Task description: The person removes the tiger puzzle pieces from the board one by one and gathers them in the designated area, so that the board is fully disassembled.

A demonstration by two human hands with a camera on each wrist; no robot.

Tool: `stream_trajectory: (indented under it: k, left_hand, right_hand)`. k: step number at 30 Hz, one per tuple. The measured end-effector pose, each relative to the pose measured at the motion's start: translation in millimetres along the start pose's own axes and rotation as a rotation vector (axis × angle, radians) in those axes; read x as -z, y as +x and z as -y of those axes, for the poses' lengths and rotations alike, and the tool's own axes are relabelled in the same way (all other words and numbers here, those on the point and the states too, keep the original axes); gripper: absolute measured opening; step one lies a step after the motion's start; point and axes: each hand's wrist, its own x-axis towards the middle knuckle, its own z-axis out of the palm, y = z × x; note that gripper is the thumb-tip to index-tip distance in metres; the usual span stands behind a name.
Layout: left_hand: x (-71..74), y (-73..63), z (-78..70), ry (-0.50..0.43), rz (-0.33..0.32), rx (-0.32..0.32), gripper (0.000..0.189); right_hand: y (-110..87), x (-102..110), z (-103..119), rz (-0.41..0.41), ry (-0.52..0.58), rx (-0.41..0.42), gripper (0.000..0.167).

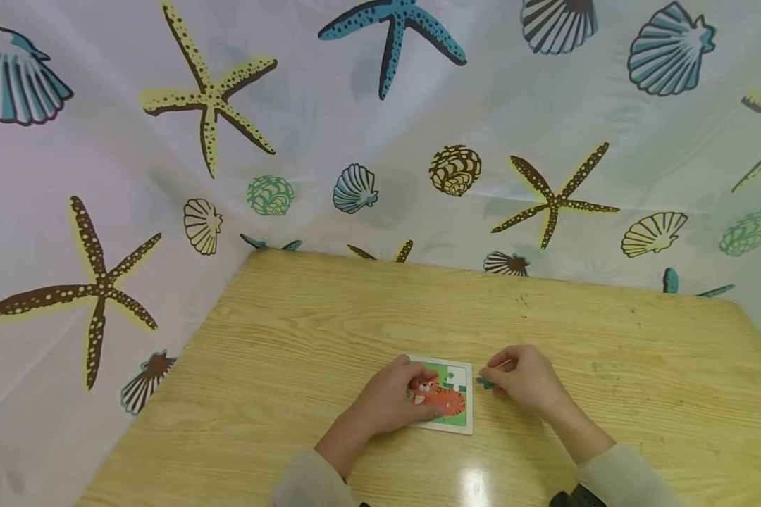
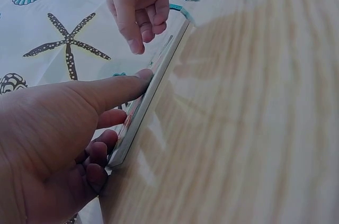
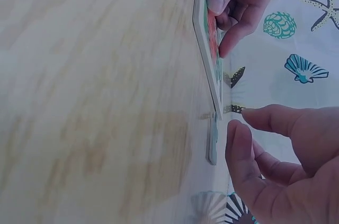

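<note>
A small tiger jigsaw puzzle [image 1: 454, 403] in a white-bordered tray lies on the table, with a white gap at its upper right. My left hand [image 1: 390, 396] rests over its left side, the thumb and index fingertip pressing on the picture. Along the tray's edge [image 2: 145, 102] the left wrist view shows the straight thumb, other fingers bent by the near corner. A loose green puzzle piece [image 3: 213, 142] lies flat on the table just off the tray's right side. My right hand [image 1: 528, 377] hovers beside this piece, thumb and fingertips spread slightly, a narrow space apart from it.
The pale wood table [image 1: 330, 317] extends around the puzzle on every side. A white cloth [image 1: 393, 134] printed with starfish and shells hangs behind the table and along its left side. Light-coloured sleeves [image 1: 313, 482] cover both forearms.
</note>
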Motion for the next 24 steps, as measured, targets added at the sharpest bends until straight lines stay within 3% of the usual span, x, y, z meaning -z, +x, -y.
stream_trajectory:
  k: [13, 24]
  left_hand:
    - [-1.0, 1.0, 2.0, 0.006, 0.005, 0.001, 0.055]
    - [0.4, 1.3, 1.6, 0.024, 0.01, 0.004, 0.054]
  right_hand:
    - [-1.4, -10, 2, 0.039, 0.025, 0.002, 0.015]
    - [-0.9, -16, 3, 0.177, 0.036, 0.13, 0.03]
